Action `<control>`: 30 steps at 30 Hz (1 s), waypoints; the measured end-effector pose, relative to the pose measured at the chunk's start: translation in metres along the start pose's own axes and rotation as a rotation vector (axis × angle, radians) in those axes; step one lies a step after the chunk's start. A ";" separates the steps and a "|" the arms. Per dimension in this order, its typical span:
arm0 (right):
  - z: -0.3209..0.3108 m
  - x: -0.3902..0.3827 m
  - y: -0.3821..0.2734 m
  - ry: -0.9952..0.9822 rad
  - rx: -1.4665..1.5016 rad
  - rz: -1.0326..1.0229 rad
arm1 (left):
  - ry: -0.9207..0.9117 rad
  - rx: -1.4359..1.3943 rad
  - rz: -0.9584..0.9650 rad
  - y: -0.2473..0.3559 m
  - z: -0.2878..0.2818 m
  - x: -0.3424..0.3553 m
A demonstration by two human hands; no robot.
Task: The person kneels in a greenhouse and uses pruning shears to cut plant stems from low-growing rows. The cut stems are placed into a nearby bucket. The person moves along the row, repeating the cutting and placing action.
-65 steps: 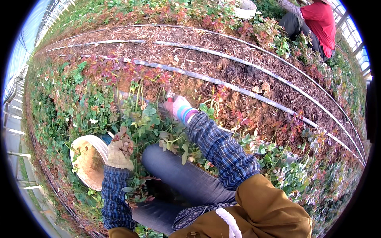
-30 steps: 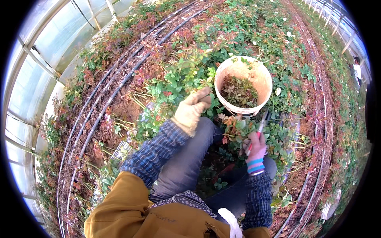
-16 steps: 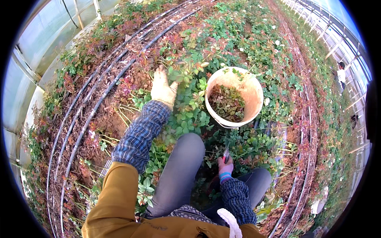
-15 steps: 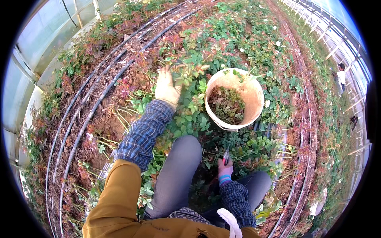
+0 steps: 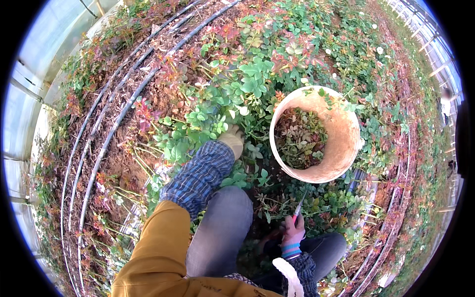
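Note:
My left hand (image 5: 234, 142), in a pale cream glove, reaches into the leafy rose plants (image 5: 208, 119) left of the bucket. Leaves hide most of its fingers, so I cannot see whether it grips a stem. Low in front of my right knee, my right hand (image 5: 293, 230), in a pinkish glove with a blue-striped cuff, is closed round a red-handled cutting tool (image 5: 296, 214). Its narrow metal blade points up toward the bucket's base. The off-white bucket (image 5: 341, 148) stands tilted among the plants, with cut leaves and stems (image 5: 299, 138) inside.
Dark irrigation pipes (image 5: 129, 103) run lengthwise along the left, over brown soil and dry litter. Cut stems (image 5: 143, 161) stick out beside the row. A translucent greenhouse wall (image 5: 37, 94) rises at far left. Another person (image 5: 446, 106) is far off at the right edge.
My left hand has come down and nearer, from on top of the foliage to deep in it. The bucket sits farther right in view as the view shifts. My right hand still holds the tool.

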State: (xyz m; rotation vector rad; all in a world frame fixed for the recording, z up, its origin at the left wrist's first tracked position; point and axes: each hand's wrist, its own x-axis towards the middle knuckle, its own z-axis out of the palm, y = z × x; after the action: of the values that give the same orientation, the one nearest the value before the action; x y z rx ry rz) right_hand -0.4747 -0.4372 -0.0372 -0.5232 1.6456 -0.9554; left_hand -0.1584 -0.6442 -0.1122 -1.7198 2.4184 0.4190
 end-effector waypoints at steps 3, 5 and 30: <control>0.000 -0.027 -0.021 0.038 0.059 -0.014 | 0.267 -0.164 0.177 0.009 -0.070 -0.042; -0.011 -0.042 -0.032 0.059 0.038 -0.048 | 0.474 -0.426 0.252 0.018 -0.125 -0.067; 0.194 -0.034 -0.186 -0.740 -0.645 -1.054 | 0.285 0.043 -0.128 -0.073 -0.016 -0.012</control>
State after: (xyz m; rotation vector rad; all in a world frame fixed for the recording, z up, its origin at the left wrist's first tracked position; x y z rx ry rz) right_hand -0.3068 -0.5802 0.1196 -2.0380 0.8861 -0.7357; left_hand -0.0855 -0.6610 -0.1037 -2.0228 2.4578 0.1107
